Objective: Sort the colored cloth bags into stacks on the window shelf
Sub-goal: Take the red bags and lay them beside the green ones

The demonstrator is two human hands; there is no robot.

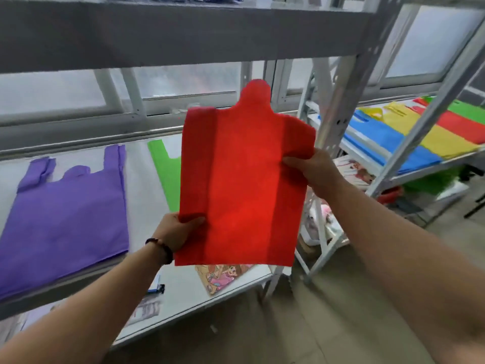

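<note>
A flat red cloth bag (244,179) hangs upright in the air in front of the window shelf (141,164). My left hand (178,232) pinches its lower left edge, thumb on the front. My right hand (312,169) grips its right edge higher up. On the shelf lies a purple bag (65,216) at the left. A green bag (168,174) lies beside it, mostly hidden behind the red one.
A second rack at the right carries blue (380,137), yellow (420,130), red (462,124) and green (464,109) bags. A lower shelf (183,290) holds a printed cartoon bag (223,277). A grey upper shelf (183,30) spans overhead. Metal posts (341,101) stand between the racks.
</note>
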